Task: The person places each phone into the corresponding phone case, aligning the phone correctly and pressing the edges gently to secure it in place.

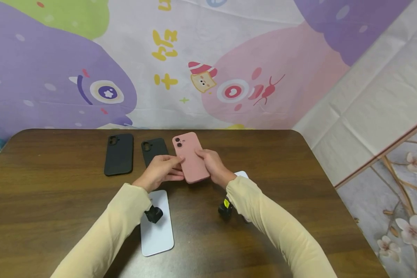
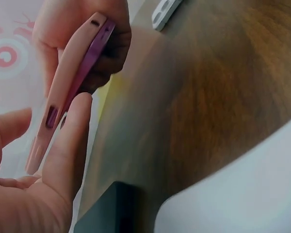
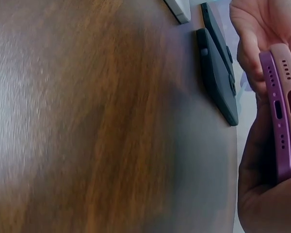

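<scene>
A pink phone case (image 1: 192,164) is held tilted between both hands, its back with two camera openings facing up. A purple phone (image 3: 280,141) lies against its inner side; along one edge a gap shows between the two in the left wrist view. My right hand (image 1: 213,166) grips the right side, thumb on the back and fingers underneath. At the left edge, my left hand (image 1: 161,170) has its thumb on the case and its other fingers below. The phone is hidden under the case in the head view.
Two dark phone cases (image 1: 119,155) lie to the left on the brown wooden table (image 1: 55,200), the nearer one partly behind the left hand. A white phone (image 1: 158,235) lies under the left wrist. Another white object (image 1: 242,174) shows behind the right wrist. A patterned cloth (image 1: 180,112) hangs behind.
</scene>
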`<state>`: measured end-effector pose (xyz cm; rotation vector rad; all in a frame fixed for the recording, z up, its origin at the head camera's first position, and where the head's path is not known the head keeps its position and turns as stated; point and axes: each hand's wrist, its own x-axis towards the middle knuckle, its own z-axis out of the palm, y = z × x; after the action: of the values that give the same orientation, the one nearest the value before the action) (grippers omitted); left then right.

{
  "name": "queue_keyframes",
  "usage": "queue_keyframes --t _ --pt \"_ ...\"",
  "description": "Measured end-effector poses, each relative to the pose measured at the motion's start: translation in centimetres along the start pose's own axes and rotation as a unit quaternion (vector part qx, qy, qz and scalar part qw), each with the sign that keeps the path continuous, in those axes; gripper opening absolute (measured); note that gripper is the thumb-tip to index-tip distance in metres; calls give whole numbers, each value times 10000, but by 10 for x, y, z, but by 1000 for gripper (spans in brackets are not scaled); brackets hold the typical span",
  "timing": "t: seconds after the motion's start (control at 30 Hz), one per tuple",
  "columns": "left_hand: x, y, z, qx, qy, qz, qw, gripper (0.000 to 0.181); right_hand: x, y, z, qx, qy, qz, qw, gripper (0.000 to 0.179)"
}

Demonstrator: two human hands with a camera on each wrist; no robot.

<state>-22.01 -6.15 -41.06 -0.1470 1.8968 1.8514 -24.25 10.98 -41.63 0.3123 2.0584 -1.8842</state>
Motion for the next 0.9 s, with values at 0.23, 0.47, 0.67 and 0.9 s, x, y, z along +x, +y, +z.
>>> queue_keyframes --t 0.23,0.47,0.67,0.9 --pt "-2 2 -14 -317 64 258 9991 49 -2 -3 -6 -77 -319 41 9995 39" --pt "-3 3 -17 -617 -192 470 9968 48 -3 -3 -6 -152 -449 16 9989 42" --pt "-5 3 -23 -778 -32 608 9951 50 -3 -4 -6 -222 -733 -54 9970 38" --pt "-7 2 -34 -818 -206 663 9942 52 -5 -8 -10 -619 -1350 -62 9889 30"
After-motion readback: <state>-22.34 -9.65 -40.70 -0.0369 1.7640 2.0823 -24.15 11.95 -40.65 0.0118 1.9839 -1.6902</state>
